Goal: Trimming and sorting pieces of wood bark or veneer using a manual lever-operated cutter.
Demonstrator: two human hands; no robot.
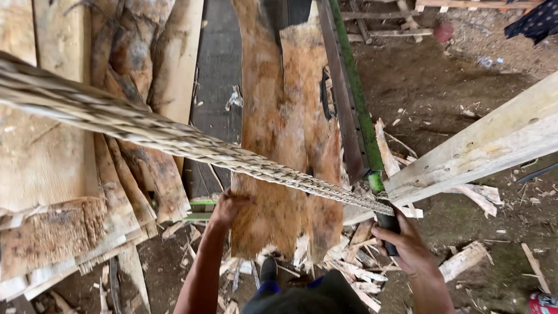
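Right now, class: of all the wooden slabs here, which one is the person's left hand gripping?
The upright orange-brown bark slab at centre; the left hand grips its lower left edge. The others lie stacked, untouched.

Taut rope (pixel 174 136) across slabs (pixel 285 151)
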